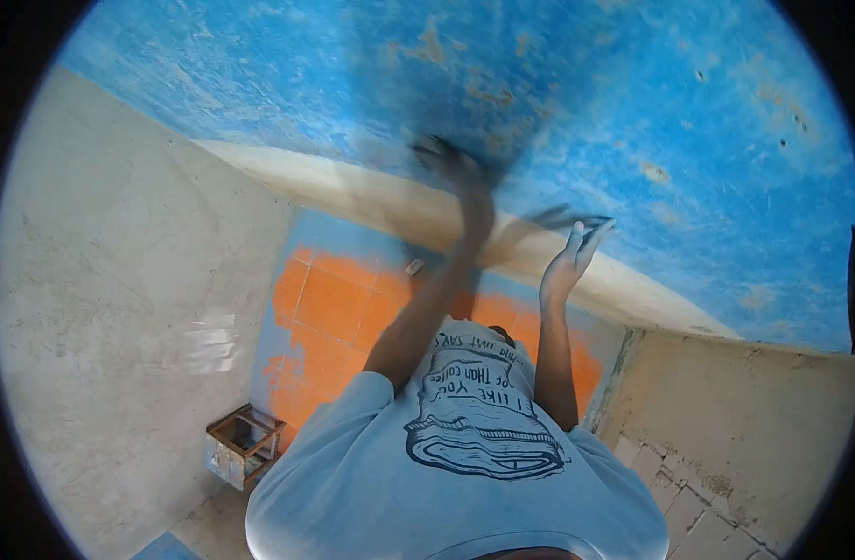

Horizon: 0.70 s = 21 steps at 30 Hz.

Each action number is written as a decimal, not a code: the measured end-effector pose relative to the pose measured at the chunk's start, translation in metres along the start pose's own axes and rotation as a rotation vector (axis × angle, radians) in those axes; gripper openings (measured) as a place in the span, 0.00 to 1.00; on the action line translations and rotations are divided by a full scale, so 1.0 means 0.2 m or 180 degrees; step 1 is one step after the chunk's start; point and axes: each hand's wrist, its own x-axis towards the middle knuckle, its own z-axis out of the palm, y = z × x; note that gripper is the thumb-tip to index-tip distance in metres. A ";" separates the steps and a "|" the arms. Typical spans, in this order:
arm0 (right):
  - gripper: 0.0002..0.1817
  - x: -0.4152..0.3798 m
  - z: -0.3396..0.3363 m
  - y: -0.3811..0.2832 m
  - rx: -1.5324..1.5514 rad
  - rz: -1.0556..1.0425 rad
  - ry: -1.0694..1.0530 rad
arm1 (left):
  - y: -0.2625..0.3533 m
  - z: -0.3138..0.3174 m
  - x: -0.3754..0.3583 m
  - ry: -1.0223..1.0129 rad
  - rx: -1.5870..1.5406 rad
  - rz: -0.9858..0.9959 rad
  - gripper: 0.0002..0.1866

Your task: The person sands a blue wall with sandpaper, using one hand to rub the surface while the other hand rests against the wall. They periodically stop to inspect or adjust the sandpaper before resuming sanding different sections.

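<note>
Against the blue painted wall (577, 112), my left hand (454, 170) is raised close to the surface, where patches of paint are worn. It is dark and smeared by motion, so its fingers and anything in them cannot be made out. My right hand (566, 266) is lifted to the right of it, near the pale lower band (381, 201) of the wall. Its fingers are stretched out with the thumb apart, and I see nothing held in it. Shadows of both arms fall on the wall.
Below me the tiled floor is partly covered in orange paint (334, 303), with a small pale object (414, 268) on it. A worn wooden box-like frame (245, 443) stands at the lower left by a grey wall (119, 280). Another bare wall (754, 411) is at the right.
</note>
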 end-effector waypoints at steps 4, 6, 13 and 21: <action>0.41 0.03 0.10 0.00 -0.0403 0.0069 0.0127 | -0.07 0.00 -0.16 -0.0817 0.0312 0.0340 0.39; 0.42 0.03 0.12 -0.02 -0.0269 0.0080 0.0174 | -0.17 -0.13 0.19 -0.0275 -0.0410 0.0213 0.39; 0.45 -0.10 0.43 -0.10 0.0092 0.0316 0.0006 | 0.14 -0.26 0.49 0.0866 -0.0201 -0.0086 0.40; 0.48 -0.12 0.60 -0.13 -0.0054 0.0352 -0.0032 | -0.43 -0.60 0.56 -0.0354 0.0368 0.0191 0.31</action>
